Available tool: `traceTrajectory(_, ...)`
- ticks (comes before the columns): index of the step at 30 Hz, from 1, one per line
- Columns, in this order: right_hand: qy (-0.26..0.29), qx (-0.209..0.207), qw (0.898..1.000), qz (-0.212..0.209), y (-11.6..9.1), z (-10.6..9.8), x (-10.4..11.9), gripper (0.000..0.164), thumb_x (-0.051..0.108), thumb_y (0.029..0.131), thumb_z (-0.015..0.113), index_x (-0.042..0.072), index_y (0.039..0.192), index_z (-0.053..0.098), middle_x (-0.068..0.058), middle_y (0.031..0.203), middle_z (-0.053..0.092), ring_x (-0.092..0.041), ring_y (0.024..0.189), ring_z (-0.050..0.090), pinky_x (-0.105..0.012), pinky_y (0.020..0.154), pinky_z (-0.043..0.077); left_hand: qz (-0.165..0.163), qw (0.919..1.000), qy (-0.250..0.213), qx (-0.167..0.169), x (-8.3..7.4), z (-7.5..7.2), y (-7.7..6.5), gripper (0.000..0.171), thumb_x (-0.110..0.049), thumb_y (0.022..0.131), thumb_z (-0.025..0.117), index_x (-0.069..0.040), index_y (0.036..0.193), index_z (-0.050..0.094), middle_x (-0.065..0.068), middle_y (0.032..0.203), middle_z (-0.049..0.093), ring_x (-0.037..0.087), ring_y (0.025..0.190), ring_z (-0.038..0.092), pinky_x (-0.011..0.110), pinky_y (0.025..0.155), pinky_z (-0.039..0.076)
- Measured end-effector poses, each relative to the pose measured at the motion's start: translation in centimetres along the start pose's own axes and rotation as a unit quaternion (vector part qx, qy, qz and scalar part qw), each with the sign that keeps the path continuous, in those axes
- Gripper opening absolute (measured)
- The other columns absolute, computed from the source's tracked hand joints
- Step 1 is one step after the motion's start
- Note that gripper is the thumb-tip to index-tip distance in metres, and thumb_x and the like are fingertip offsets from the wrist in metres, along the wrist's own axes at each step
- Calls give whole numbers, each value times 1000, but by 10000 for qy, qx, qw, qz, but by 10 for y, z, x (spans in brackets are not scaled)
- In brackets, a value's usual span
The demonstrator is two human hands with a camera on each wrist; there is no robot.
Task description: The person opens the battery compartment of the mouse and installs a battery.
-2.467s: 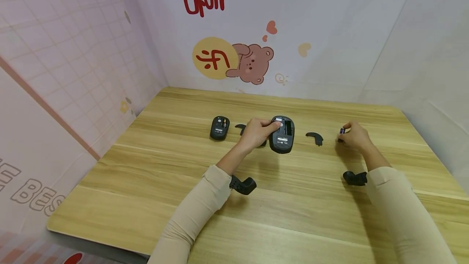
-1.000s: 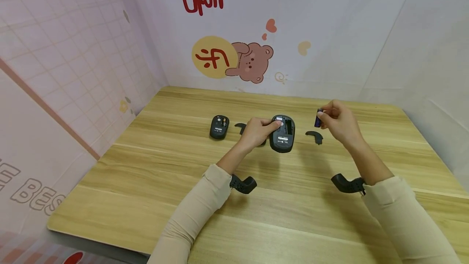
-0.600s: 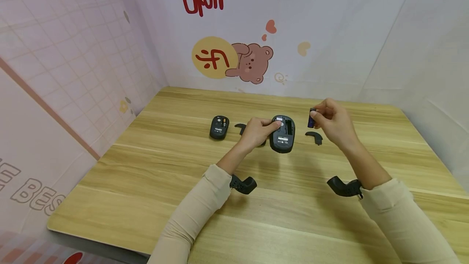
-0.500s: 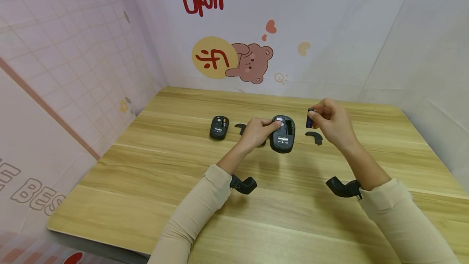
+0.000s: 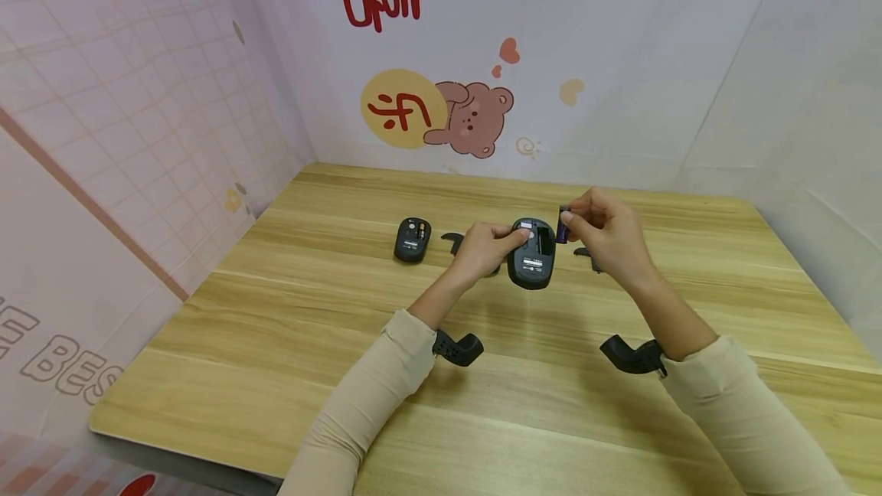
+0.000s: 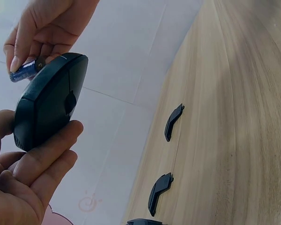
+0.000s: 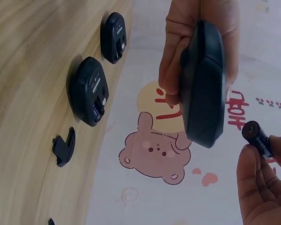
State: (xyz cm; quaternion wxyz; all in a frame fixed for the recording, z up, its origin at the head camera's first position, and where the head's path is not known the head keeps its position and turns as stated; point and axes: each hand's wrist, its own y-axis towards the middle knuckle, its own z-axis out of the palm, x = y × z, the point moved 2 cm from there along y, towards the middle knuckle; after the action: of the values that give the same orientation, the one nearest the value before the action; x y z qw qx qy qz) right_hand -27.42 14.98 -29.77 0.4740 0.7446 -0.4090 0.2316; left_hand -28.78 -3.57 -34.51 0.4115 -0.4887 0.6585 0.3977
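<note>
My left hand (image 5: 482,251) grips a black computer mouse (image 5: 530,270) above the table, its underside and open battery slot (image 5: 545,239) towards the head camera. The thumb presses near the slot. With thumb and fingers, my right hand (image 5: 613,239) pinches a dark blue battery (image 5: 563,225) just right of the mouse. A gap between the battery (image 7: 257,139) and the held mouse (image 7: 203,84) shows in the right wrist view. In the left wrist view the mouse (image 6: 49,101) partly covers the battery (image 6: 27,71).
On the wooden table (image 5: 331,289) lies another upturned mouse (image 5: 412,240) with a battery in its slot. A further mouse (image 7: 90,91) is mostly behind my left hand in the head view. Curved black battery covers (image 6: 174,123) lie nearby. A printed cloth wall (image 5: 620,60) stands behind.
My right hand has picked the battery up from the table's right side, raised it and brought it left, close to the mouse. The left hand and its mouse have hardly moved.
</note>
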Motion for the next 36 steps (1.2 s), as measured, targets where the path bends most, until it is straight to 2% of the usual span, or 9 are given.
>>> traceTrajectory(5,-47,-97,9999,-87,-1,8,-1,10,-1,88,64,-9,95,62,-24,88,65,3,64,60,-12,55,52,-24,10000,-82,49,-1,1,-2,32,-32,93,61,-4,103,73,-2,65,59,8,55,46,19,45,34)
traceTrajectory(8,-184,-216,9994,-198,-1,12,-3,9,-2,87,65,-8,93,63,-23,90,66,6,66,58,-10,53,48,-10,9999,-57,84,-2,1,-3,32,-32,93,61,-4,102,73,0,61,52,9,50,39,20,42,30)
traceTrajectory(14,-394,-423,9972,-484,0,18,-4,5,-4,84,68,-6,88,65,-20,92,68,8,72,55,-6,62,47,54,9999,-10,147,-2,1,-3,32,-32,94,60,-4,104,73,0,71,63,10,57,46,20,45,33)
traceTrajectory(20,-437,-462,9968,-476,-2,20,-6,4,-1,84,69,-4,87,69,-18,90,69,6,72,57,-8,63,49,25,9999,-45,145,-2,1,-3,32,-31,94,59,-4,104,73,-1,69,62,10,53,42,20,44,31)
traceTrajectory(29,-599,-472,9962,-412,-4,20,-9,6,-1,83,70,-3,88,72,-17,87,70,5,67,56,-9,59,48,-65,9999,-114,101,-1,0,-2,34,-32,94,60,-3,108,71,4,81,69,19,68,54,20,48,36)
traceTrajectory(32,-692,-382,9965,-255,-4,18,-10,5,0,84,70,-3,88,72,-15,87,71,1,62,57,-11,53,47,-72,9998,-145,108,0,1,-1,34,-31,94,60,-3,108,71,5,83,70,14,69,57,19,50,39)
traceTrajectory(36,-711,-198,9973,-41,-4,16,-10,6,1,85,69,-3,88,72,-15,88,71,-11,57,59,-14,48,47,-94,9997,-218,108,0,1,-1,35,-31,94,60,-3,111,70,7,89,71,9,76,64,19,58,47)
